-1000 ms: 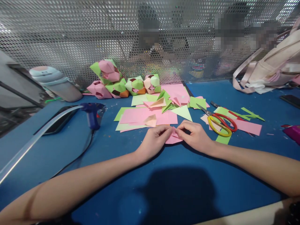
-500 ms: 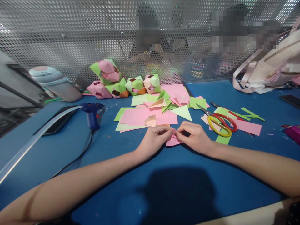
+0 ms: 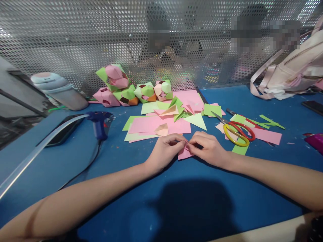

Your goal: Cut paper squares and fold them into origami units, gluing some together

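Between my two hands is a small piece of pink paper [image 3: 185, 154], partly folded, just above or on the blue table. My left hand [image 3: 168, 151] pinches its upper left part between thumb and fingers. From the other side, my right hand [image 3: 208, 148] pinches the same paper close to the left fingertips. The fingers hide the paper's upper part. Right behind my hands lie stacked pink sheets [image 3: 158, 125] and a small peach folded piece [image 3: 162, 130]. Scissors [image 3: 237, 134] with red and yellow handles rest to the right on paper scraps.
A blue glue gun [image 3: 100, 126] with a long clear glue stick [image 3: 37, 151] and a cord stands at left. Folded paper balls [image 3: 117, 79], a tumbler [image 3: 60, 90] and a pale backpack [image 3: 290, 74] line the perforated metal screen [image 3: 101, 40]. A dark phone [image 3: 313, 108] lies far right.
Both hands keep their pinch on the pink paper. Its lower edge has tilted and shifted slightly left and toward me; the fingers have moved only a little.
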`<action>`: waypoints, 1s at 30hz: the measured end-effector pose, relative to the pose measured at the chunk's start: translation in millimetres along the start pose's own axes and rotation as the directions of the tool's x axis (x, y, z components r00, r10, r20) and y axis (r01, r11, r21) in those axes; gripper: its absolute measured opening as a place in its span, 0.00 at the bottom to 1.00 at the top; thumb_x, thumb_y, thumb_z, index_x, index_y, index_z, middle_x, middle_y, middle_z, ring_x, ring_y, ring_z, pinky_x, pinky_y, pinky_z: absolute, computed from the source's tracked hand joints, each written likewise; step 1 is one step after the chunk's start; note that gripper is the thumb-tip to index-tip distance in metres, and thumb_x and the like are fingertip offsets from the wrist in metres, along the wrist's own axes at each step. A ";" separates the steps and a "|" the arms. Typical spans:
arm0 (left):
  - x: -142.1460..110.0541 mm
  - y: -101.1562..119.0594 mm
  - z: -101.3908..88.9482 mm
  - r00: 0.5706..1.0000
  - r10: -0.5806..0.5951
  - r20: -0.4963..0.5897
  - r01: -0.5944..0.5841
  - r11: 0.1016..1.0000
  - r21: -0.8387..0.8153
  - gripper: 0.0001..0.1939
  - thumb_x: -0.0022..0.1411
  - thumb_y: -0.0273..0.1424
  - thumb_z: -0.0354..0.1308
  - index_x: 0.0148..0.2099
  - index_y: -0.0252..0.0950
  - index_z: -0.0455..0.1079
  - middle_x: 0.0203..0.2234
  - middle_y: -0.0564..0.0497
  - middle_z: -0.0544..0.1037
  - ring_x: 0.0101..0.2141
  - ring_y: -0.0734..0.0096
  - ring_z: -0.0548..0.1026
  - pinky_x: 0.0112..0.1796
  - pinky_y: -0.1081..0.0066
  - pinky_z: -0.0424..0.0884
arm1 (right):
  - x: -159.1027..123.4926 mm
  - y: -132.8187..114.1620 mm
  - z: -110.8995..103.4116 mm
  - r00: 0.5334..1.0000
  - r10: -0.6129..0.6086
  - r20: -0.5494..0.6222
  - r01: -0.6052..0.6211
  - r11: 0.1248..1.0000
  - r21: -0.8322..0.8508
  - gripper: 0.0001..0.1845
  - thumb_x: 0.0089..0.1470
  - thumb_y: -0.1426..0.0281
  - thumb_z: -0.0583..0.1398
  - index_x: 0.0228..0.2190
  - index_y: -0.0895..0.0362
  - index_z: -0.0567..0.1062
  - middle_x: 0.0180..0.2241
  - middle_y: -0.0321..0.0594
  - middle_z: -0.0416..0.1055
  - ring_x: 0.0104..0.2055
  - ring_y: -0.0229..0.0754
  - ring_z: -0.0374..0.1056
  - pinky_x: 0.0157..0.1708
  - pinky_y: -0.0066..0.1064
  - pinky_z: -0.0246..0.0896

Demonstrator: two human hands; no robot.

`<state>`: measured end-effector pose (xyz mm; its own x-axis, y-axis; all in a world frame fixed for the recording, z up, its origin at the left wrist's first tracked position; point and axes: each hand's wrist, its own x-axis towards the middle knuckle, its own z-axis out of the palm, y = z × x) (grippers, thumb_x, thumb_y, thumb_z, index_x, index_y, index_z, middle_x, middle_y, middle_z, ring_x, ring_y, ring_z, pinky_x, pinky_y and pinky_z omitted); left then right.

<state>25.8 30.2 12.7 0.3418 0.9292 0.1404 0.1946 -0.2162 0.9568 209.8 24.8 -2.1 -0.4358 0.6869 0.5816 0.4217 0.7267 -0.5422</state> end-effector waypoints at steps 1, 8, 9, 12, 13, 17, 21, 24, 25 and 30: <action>0.0 0.6 0.2 1.000 -0.002 -0.012 0.001 1.000 -0.006 0.06 0.56 0.26 0.56 0.30 0.34 0.75 0.29 0.51 0.79 0.34 0.72 0.74 0.37 0.73 0.70 | 0.1 -0.7 0.3 1.000 -0.013 0.004 0.013 1.000 -0.017 0.09 0.58 0.72 0.57 0.26 0.57 0.71 0.25 0.36 0.68 0.28 0.36 0.63 0.33 0.31 0.57; 1.1 2.8 0.2 0.997 -0.008 -0.074 0.010 1.000 0.025 0.06 0.57 0.27 0.55 0.30 0.33 0.72 0.26 0.52 0.75 0.28 0.75 0.71 0.32 0.75 0.67 | 0.0 1.8 2.8 0.999 0.022 -0.028 -0.024 0.997 -0.068 0.08 0.56 0.75 0.57 0.25 0.57 0.68 0.24 0.35 0.65 0.28 0.36 0.61 0.31 0.31 0.56; 0.8 2.2 0.5 0.998 -0.019 -0.062 0.020 1.000 0.018 0.05 0.57 0.28 0.56 0.32 0.33 0.72 0.26 0.52 0.75 0.28 0.75 0.71 0.31 0.75 0.67 | -0.1 2.4 2.7 0.999 0.037 -0.034 -0.039 0.998 -0.053 0.08 0.56 0.75 0.57 0.25 0.57 0.68 0.24 0.35 0.65 0.27 0.36 0.61 0.31 0.30 0.56; -0.3 0.1 1.7 0.998 -0.055 -0.035 0.055 0.998 0.003 0.08 0.56 0.31 0.60 0.37 0.33 0.73 0.28 0.52 0.76 0.26 0.75 0.71 0.30 0.74 0.67 | -0.1 2.4 1.5 0.996 0.083 -0.041 -0.084 0.996 -0.019 0.09 0.56 0.75 0.57 0.24 0.57 0.68 0.24 0.35 0.65 0.27 0.36 0.61 0.30 0.30 0.56; -0.5 -0.3 1.9 0.998 -0.057 -0.034 0.057 0.998 0.007 0.08 0.56 0.32 0.60 0.37 0.33 0.73 0.28 0.52 0.76 0.27 0.75 0.72 0.30 0.74 0.67 | 0.0 2.0 1.0 0.995 0.092 -0.039 -0.092 0.996 -0.013 0.09 0.56 0.75 0.57 0.24 0.57 0.68 0.24 0.35 0.65 0.27 0.36 0.61 0.30 0.30 0.56; 0.3 -0.6 1.6 0.998 -0.032 -0.061 0.034 0.999 0.037 0.07 0.57 0.32 0.59 0.32 0.33 0.74 0.29 0.50 0.77 0.31 0.73 0.73 0.33 0.74 0.68 | 0.6 0.6 -0.2 0.993 0.116 -0.019 -0.117 0.993 -0.010 0.07 0.56 0.73 0.58 0.25 0.57 0.69 0.25 0.35 0.65 0.28 0.36 0.61 0.32 0.30 0.56; 1.9 -3.1 1.2 0.996 -0.073 -0.059 0.074 0.997 0.003 0.08 0.57 0.33 0.60 0.35 0.33 0.73 0.30 0.50 0.78 0.30 0.72 0.73 0.32 0.74 0.68 | 0.9 1.8 0.1 0.991 0.132 -0.022 -0.133 0.991 -0.028 0.08 0.56 0.73 0.58 0.24 0.57 0.69 0.24 0.35 0.65 0.28 0.36 0.61 0.31 0.30 0.56; 2.8 -6.7 1.9 0.996 -0.087 -0.012 0.087 0.996 -0.007 0.09 0.56 0.33 0.61 0.38 0.34 0.72 0.30 0.51 0.78 0.30 0.73 0.73 0.32 0.74 0.68 | 1.0 2.4 0.4 0.991 0.128 -0.028 -0.129 0.991 -0.036 0.09 0.56 0.74 0.57 0.24 0.57 0.68 0.24 0.35 0.65 0.28 0.36 0.61 0.31 0.30 0.56; 2.9 -7.7 2.2 0.996 -0.084 -0.005 0.084 0.996 0.001 0.08 0.56 0.32 0.61 0.38 0.34 0.72 0.29 0.52 0.77 0.29 0.74 0.73 0.31 0.74 0.68 | 1.1 2.3 0.5 0.992 0.124 -0.024 -0.125 0.991 -0.037 0.09 0.56 0.74 0.57 0.24 0.57 0.68 0.24 0.35 0.65 0.28 0.36 0.61 0.31 0.30 0.56; 1.7 -6.8 3.1 0.998 -0.068 -0.004 0.068 0.998 0.006 0.04 0.55 0.30 0.60 0.34 0.34 0.70 0.25 0.54 0.75 0.26 0.75 0.71 0.28 0.75 0.66 | 1.2 1.0 1.0 0.997 0.081 -0.016 -0.082 0.995 -0.050 0.07 0.55 0.74 0.58 0.25 0.57 0.69 0.24 0.35 0.66 0.28 0.36 0.62 0.32 0.30 0.56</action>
<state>27.9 32.3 5.7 0.3242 0.9429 0.0760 0.2230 -0.1542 0.9626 209.0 26.3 -2.6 -0.3877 0.7433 0.5452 0.4953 0.6668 -0.5568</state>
